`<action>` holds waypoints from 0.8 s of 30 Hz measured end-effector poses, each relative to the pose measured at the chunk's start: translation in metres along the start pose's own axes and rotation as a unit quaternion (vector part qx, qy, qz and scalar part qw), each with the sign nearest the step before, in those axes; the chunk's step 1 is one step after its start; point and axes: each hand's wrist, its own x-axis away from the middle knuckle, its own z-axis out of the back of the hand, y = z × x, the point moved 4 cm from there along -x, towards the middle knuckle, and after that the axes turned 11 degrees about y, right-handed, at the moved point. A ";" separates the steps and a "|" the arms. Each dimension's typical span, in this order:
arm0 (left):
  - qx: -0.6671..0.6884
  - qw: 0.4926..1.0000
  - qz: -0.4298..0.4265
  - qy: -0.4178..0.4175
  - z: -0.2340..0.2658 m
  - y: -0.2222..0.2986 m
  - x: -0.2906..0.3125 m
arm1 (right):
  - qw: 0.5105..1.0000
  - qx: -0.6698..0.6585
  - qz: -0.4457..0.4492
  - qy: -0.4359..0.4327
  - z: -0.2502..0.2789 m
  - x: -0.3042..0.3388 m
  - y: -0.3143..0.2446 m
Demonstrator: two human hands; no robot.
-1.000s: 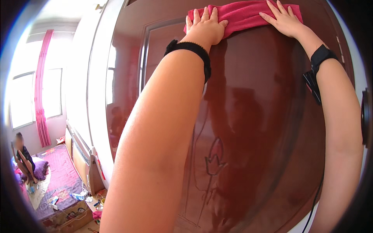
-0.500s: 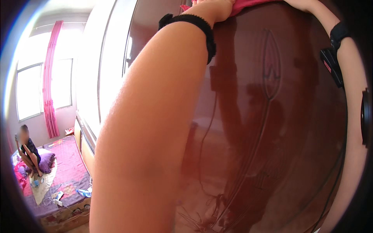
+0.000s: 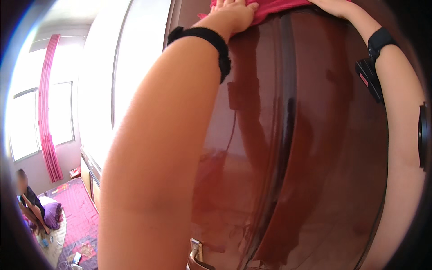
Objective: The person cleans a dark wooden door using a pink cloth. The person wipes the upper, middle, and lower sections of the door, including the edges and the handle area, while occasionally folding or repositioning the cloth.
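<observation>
High in front of me, my left hand (image 3: pixel 235 14) lies with fingers stretched out on a pink cloth (image 3: pixel 274 8), which is pressed to a glossy brown cabinet front (image 3: pixel 252 180). The upper edge of the picture cuts off part of the cloth. My right hand (image 3: pixel 334 6) touches the cloth's right side, but its fingers are mostly out of sight. Each wrist wears a black band; a black device (image 3: pixel 370 80) hangs by the right one. A dark vertical seam (image 3: pixel 288 103) runs down the cabinet between my reflected arms.
Low on the cabinet is a metal handle (image 3: pixel 196 247), beside my left forearm. Off to the left, a person (image 3: pixel 32 202) sits on a bed with a pink and purple cover (image 3: pixel 78 207). A pink curtain (image 3: pixel 46 108) hangs at a bright window.
The view has shifted along the cabinet: the leaf-shaped ornament is gone from sight, while the dark seam and metal handle now show. Both hands and the cloth appear farther left and lower.
</observation>
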 end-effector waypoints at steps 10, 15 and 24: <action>0.027 0.999 -0.024 0.024 -0.008 -0.061 -0.002 | 0.999 0.024 -0.020 -0.005 -0.015 -0.008 -0.055; 0.010 0.999 -0.026 0.043 -0.003 -0.061 -0.013 | 0.999 -0.022 -0.021 0.040 -0.011 -0.007 -0.053; 0.009 0.996 -0.065 0.055 -0.017 -0.082 0.000 | 1.000 -0.005 0.008 0.025 -0.025 0.001 -0.061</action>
